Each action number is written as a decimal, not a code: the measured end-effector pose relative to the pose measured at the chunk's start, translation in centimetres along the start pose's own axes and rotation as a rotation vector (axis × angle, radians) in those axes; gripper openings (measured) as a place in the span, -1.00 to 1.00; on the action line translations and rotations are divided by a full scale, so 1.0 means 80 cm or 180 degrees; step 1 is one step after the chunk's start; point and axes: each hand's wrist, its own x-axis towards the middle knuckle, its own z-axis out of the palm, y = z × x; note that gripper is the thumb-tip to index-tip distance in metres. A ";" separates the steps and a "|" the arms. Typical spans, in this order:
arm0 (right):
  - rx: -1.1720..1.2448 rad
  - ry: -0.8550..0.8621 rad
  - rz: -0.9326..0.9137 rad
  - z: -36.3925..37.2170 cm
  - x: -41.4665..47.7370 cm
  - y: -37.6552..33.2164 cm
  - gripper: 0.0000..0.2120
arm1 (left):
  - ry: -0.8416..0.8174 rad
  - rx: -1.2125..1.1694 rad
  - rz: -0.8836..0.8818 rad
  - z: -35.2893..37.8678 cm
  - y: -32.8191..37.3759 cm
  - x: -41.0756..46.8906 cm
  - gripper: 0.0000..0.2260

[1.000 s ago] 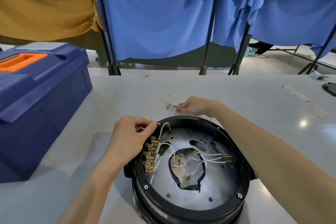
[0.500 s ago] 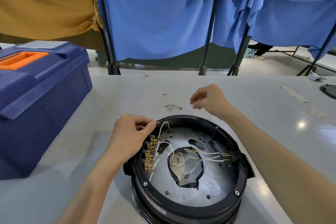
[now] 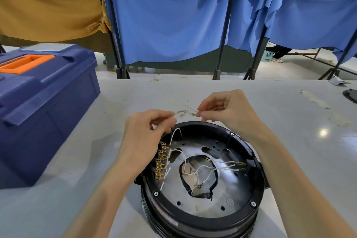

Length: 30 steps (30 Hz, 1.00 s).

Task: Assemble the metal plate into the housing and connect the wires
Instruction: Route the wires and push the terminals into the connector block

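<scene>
The head camera looks down on a grey worktop [image 3: 293, 147] where the round black housing [image 3: 193, 219] stands near the front edge, right of the middle, its open side up. The metal plate [image 3: 231, 195] lies seated inside it, below the rim, with a ragged black-edged opening at its centre. White wires [image 3: 201, 170] come out of that opening and run over the plate, some to the right wall of the housing and one ending in a small ring terminal. A row of brass terminals [image 3: 161, 162] stands along the housing's left inner wall. The left hand [image 3: 146, 135] is over the far-left part of the rim, fingers curled and thumb close to the forefinger, right beside a white wire that arches up there; whether it actually grips that wire cannot be told. The right hand [image 3: 222, 110] is just past the far rim, with its thumb and forefinger pinched on the end of a thin strand [image 3: 190, 109] and the other fingers loosely curled. A few loose terminal leads [image 3: 181, 113] lie on the worktop between the two hands, behind the housing. At the left edge of the worktop stands a dark blue toolbox [image 3: 48, 106] with an orange handle, lid closed. Beyond the far edge hang blue curtains [image 3: 173, 15] on black stands and a mustard cloth [image 3: 48, 2].
</scene>
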 end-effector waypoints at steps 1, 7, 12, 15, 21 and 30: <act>0.0101 0.0154 0.0002 0.004 0.000 -0.001 -0.87 | -0.0013 -0.0162 0.0008 0.001 0.004 -0.003 -0.92; 0.1590 0.0776 0.1431 0.022 -0.003 -0.012 -0.65 | 0.0762 0.0899 0.1325 0.008 0.023 -0.016 -0.97; 0.2369 -0.0304 0.1492 0.021 -0.010 -0.028 -0.58 | 0.0218 0.1180 0.1710 0.023 0.024 -0.023 -0.93; 0.2657 -0.0403 0.1370 0.024 -0.010 -0.028 -0.62 | -0.0037 0.0912 0.1281 0.029 0.024 -0.027 -0.92; 0.2520 -0.0480 0.1043 0.020 -0.011 -0.028 -0.66 | -0.0253 0.0341 0.0497 0.026 0.024 -0.026 -0.90; 0.2136 -0.0363 0.1137 0.017 -0.010 -0.026 -0.86 | -0.0635 0.0396 -0.0012 0.014 0.030 -0.022 -0.88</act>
